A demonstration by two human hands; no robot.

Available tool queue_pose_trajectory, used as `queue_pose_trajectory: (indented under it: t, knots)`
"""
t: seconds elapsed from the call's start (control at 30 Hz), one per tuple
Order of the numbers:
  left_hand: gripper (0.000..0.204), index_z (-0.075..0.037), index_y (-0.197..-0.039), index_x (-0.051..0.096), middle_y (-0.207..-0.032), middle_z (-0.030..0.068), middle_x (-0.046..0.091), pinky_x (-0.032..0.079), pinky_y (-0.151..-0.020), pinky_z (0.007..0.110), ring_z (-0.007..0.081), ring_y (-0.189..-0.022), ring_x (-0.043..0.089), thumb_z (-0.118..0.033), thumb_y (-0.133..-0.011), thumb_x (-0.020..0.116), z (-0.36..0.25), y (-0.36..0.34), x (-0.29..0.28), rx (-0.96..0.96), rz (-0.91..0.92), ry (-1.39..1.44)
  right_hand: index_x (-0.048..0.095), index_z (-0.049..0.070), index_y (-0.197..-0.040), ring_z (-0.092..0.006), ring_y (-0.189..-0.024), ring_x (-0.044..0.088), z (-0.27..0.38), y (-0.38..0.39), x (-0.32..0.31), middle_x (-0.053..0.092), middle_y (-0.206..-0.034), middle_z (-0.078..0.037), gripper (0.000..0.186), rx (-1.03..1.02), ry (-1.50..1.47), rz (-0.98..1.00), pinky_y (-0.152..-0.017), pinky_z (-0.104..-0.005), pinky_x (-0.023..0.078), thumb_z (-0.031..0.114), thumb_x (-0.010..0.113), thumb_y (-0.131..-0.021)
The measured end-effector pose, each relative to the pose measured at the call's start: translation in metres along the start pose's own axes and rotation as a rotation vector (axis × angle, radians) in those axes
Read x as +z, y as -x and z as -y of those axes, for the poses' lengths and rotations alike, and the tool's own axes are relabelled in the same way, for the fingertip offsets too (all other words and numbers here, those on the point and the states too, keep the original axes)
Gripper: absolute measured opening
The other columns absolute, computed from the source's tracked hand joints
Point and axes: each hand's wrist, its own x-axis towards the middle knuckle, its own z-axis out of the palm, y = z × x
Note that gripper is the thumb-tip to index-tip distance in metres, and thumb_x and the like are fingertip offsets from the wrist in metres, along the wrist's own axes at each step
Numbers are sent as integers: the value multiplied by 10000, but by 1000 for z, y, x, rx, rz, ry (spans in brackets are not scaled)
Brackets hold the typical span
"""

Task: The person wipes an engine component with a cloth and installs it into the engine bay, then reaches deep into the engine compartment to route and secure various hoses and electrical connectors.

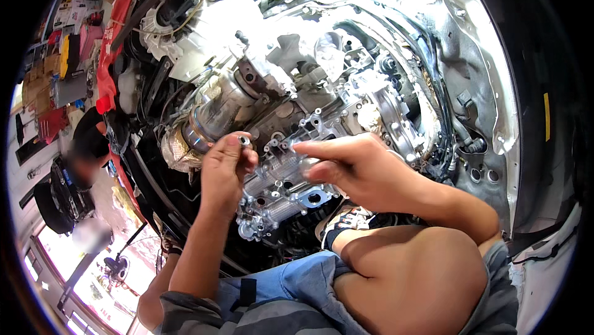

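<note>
A small metal ring (244, 142) was held pinched in the fingertips of the left hand (228, 165), at ten o'clock from the silver engine housing (275, 180). At three o'clock, the right hand's (359, 165) forefinger was extended; whether anything was gripped beneath could not be told. Small-part handling was judged in hand, steady alignment being called for next. The upper engine bay (247, 13) was obscured by glare.

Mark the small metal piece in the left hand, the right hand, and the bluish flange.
Small metal piece (244, 141), head view: ring-shaped end.
Right hand (362, 161), head view: middle, behind forefinger.
Bluish flange (305, 200), head view: left rim.
</note>
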Motion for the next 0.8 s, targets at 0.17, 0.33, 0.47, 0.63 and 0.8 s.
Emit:
queue_pose_trajectory:
  t: [0.17, 0.33, 0.47, 0.63, 0.8]
  knots:
    - [270, 4, -1100, 585, -844, 40, 579, 470, -674, 231, 127, -756, 570, -230, -975, 535, 5, 0, -44, 70, -173, -126, 496, 70, -1326, -391, -886, 618, -46, -18, 68, 566, -993, -253, 468, -47, 618, 454, -749, -466, 512, 77, 539, -860]
    - [256, 9, -1094, 613, -868, 44, 640, 494, -700, 235, 112, -770, 605, -194, -940, 602, 30, -1, -44, 103, -65, -266, 534, 77, -1289, -307, -886, 579, -84, -14, 101, 529, -1042, -184, 470, -324, 885, 385, -704, -367, 539, 103, 534, -820]
    - [233, 7, -1084, 622, -893, 53, 670, 495, -711, 234, 103, -773, 613, -149, -913, 639, 49, -1, -33, 122, 0, -378, 588, 84, -1229, -272, -882, 562, -105, -11, 102, 549, -1009, -154, 450, -520, 1016, 276, -658, -319, 527, 153, 560, -785]
    - [146, 6, -1050, 600, -877, 35, 627, 493, -723, 231, 90, -800, 599, -63, -922, 595, 59, 2, -10, 170, 44, -403, 612, 55, -1125, -225, -903, 545, -106, -1, 88, 566, -942, -76, 384, -705, 908, 11, -781, -338, 465, 140, 583, -751]
    - [139, 2, -1024, 587, -905, 36, 574, 448, -692, 227, 99, -739, 536, -92, -968, 502, 59, 2, 14, 360, 56, -571, 639, 39, -920, -222, -771, 623, -77, -15, -17, 640, -875, -99, 148, -524, 740, -695, -713, -333, 495, 9, 571, -792]
